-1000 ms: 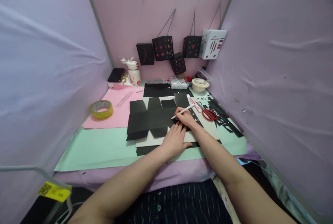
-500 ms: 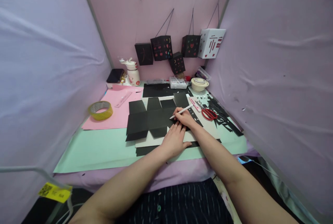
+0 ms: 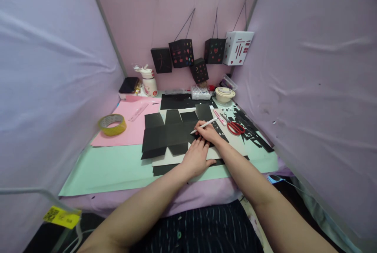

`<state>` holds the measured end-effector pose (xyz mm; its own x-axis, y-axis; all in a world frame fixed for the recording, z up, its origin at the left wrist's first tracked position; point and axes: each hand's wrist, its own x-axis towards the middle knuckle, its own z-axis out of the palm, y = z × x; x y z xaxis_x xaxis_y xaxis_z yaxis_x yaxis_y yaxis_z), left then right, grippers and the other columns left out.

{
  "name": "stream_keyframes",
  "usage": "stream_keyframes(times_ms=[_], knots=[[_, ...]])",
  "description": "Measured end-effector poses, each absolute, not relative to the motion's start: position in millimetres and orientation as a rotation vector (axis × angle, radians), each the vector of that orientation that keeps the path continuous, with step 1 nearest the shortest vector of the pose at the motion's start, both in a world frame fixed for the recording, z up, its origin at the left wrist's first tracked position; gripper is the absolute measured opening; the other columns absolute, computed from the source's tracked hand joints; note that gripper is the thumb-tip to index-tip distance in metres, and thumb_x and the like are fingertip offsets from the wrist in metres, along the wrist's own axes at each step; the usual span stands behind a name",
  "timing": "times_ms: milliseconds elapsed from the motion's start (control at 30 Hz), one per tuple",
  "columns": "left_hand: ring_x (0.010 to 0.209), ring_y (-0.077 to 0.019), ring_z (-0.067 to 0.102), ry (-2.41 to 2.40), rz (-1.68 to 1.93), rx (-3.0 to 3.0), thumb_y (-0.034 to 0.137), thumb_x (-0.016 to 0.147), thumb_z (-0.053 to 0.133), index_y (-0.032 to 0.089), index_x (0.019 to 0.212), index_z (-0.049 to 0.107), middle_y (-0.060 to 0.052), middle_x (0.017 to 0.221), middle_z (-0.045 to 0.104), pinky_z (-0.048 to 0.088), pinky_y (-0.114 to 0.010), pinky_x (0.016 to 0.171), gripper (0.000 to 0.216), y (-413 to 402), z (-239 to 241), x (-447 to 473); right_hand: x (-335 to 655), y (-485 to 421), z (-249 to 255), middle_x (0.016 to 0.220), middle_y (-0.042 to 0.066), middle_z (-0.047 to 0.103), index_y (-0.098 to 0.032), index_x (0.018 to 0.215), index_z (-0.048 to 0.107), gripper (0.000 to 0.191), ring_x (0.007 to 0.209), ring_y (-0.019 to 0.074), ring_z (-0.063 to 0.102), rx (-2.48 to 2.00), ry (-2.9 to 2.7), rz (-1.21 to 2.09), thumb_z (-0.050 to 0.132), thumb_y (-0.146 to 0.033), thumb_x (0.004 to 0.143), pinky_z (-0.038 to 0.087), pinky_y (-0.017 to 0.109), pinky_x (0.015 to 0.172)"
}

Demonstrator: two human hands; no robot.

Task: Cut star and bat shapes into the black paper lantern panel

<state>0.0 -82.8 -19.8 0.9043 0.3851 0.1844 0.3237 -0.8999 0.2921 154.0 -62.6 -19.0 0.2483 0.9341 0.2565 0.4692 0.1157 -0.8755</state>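
A white pen (image 3: pixel 204 126) is gripped in my right hand (image 3: pixel 207 132), its tip touching or just above a sheet of black cut card (image 3: pixel 165 135). The card has several flaps along its upper and lower edges. My left hand (image 3: pixel 198 156) lies flat with fingers stretched out, pressing near the card's lower right part, just below my right hand. Beneath the card is a white board (image 3: pixel 173 159), with more black paper (image 3: pixel 165 170) showing under its front edge.
To the right lie red-handled scissors (image 3: pixel 235 128), a pink craft knife (image 3: pixel 219 117) and black paper scraps (image 3: pixel 253 131). A roll of yellow tape (image 3: pixel 112 130) and a ruler (image 3: pixel 138 112) rest on pink paper (image 3: pixel 112 140) at left. Decorated black boxes (image 3: pixel 182 53) hang behind.
The whole view has shifted slightly. Both hands, the pen and the card keep nearly the same places relative to each other.
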Motion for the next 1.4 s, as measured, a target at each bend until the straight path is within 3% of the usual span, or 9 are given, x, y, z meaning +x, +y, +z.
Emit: stream_keyframes(times_ms=[300,533,1400], knots=[[0.143,-0.0337,0.030,0.550,0.319,2.799,0.052,0.085,0.062,0.010,0.140,0.042,-0.019,0.151,0.039,0.026,-0.049,0.117,0.072,-83.6,-17.1,0.1,151.0,-65.3,-16.6,0.057,-0.003,0.058,-0.021,0.064,0.056,0.011,0.057,0.0128,0.054,-1.460,-1.269,0.329,0.049,-0.022,0.073,0.042,0.024,0.058],[0.141,-0.0335,0.033,0.530,0.367,2.789,0.052,0.087,0.059,0.013,0.137,0.045,-0.018,0.146,0.044,0.026,-0.050,0.117,0.065,-84.3,-17.1,0.0,146.9,-65.1,-17.0,0.056,-0.004,0.059,-0.020,0.063,0.056,0.011,0.056,0.0120,0.056,-1.523,-1.402,0.494,0.049,-0.019,0.071,0.041,0.022,0.056],[0.141,-0.0339,0.032,0.554,0.331,2.788,0.050,0.085,0.063,0.012,0.138,0.045,-0.018,0.148,0.042,0.023,-0.049,0.118,0.068,-84.8,-15.1,0.2,148.0,-63.0,-20.9,0.057,-0.005,0.054,-0.021,0.062,0.054,0.010,0.057,0.0117,0.050,-1.514,-1.429,0.459,0.049,-0.020,0.071,0.037,0.022,0.055]])
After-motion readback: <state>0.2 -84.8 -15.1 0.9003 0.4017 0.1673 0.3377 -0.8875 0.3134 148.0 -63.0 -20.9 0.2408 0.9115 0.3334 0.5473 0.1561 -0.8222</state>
